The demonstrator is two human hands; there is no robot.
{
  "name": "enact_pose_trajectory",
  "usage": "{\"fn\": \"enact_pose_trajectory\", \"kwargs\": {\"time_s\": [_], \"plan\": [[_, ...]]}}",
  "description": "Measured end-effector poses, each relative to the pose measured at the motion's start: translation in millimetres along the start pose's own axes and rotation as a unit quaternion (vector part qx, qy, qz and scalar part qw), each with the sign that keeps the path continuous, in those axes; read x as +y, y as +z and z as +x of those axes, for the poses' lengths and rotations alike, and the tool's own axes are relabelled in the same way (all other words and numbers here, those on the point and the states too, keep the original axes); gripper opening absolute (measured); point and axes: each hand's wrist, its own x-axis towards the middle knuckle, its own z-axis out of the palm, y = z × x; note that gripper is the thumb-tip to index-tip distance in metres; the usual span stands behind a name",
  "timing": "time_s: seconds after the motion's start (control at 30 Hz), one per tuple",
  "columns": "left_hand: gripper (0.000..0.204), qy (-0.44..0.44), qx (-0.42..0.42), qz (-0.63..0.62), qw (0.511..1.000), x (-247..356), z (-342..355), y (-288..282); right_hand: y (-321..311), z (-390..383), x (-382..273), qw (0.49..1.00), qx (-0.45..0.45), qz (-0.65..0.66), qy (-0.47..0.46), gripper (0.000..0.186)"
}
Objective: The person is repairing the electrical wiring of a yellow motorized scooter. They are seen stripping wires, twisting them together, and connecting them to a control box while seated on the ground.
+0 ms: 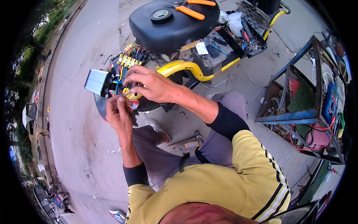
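My left hand point(118, 111) is closed in a pinch at a small red-and-white wire connector point(134, 105) and thin wires beside it. Just above and to its right, my right hand point(151, 85) has its fingers curled over the same wires; what lies between its fingertips is too small to make out. Left of both hands is a silver finned controller box point(96, 81), with a bundle of coloured wires point(118, 83) running from its side. A row of yellow connectors point(128, 60) sits above my right fingers. The yellow frame tube point(186, 66) of a two-wheeler passes behind my right hand.
On the black seat point(149, 30) lie a roll of black tape point(162, 15) and orange-handled pliers point(190, 12). A tray point(250, 41) of tools stands beyond. At right is a blue metal rack point(287, 118) with red cables. A hammer point(197, 137) lies between my feet.
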Motion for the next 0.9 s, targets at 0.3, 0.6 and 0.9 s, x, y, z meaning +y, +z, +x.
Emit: {"fn": "enact_pose_trajectory", "kwargs": {"time_s": [0.3,0.6,0.9], "plan": [[0.017,-0.033,-0.007,-0.029,0.999,-12.1,4.3,5.9,-211.8,-60.3,39.8,0.888,0.037,-0.351,0.295,0.018],[0.015,0.025,0.029,-0.008,0.999,-34.6,-4.7,4.1,-213.6,-72.5,187.7,0.723,-0.163,-0.575,0.346,0.055],[0.016,0.046,0.051,-0.05,0.996,-53.6,-17.6,-2.6,-240.9,-78.7,251.6,0.797,-0.042,-0.515,0.311,0.057]]}}
